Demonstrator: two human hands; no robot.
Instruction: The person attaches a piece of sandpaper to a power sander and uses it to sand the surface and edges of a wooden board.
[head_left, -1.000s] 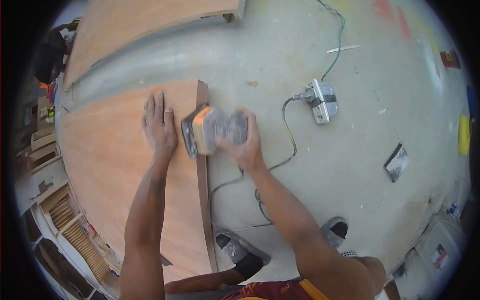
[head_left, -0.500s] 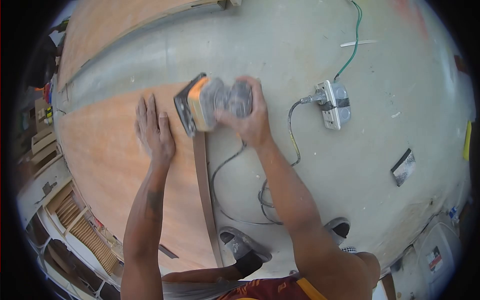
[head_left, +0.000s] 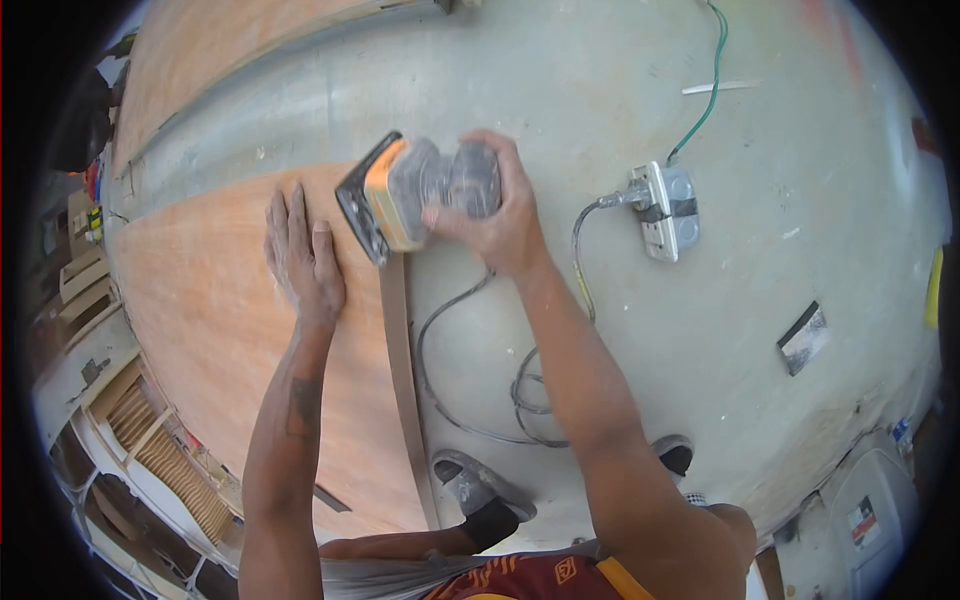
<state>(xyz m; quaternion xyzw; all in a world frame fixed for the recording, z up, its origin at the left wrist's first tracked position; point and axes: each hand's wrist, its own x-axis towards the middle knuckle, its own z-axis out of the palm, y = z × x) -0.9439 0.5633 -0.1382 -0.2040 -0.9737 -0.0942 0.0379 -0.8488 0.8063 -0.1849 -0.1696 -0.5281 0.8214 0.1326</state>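
My right hand (head_left: 495,205) is wrapped round the dusty grey grip of an electric sander (head_left: 405,195) with an orange band. The sander is tipped on its side, its black pad facing left at the edge of a wooden panel (head_left: 210,290). On top of that panel my left hand (head_left: 303,255) lies flat, fingers stretched out and dusted white, just left of the sander. The sander's cord (head_left: 430,380) loops over the floor below my right forearm.
The cord runs to an outlet box (head_left: 668,212) fed by a green wire (head_left: 715,90). A piece of sandpaper (head_left: 803,338) lies at right on the pale floor. Another wooden panel (head_left: 210,70) is at top left. My shoes (head_left: 480,485) stand beside the panel's edge.
The sander in my right hand has moved slightly left and up along the panel's edge. My left hand stays flat on the panel, and the whole view has shifted a little.
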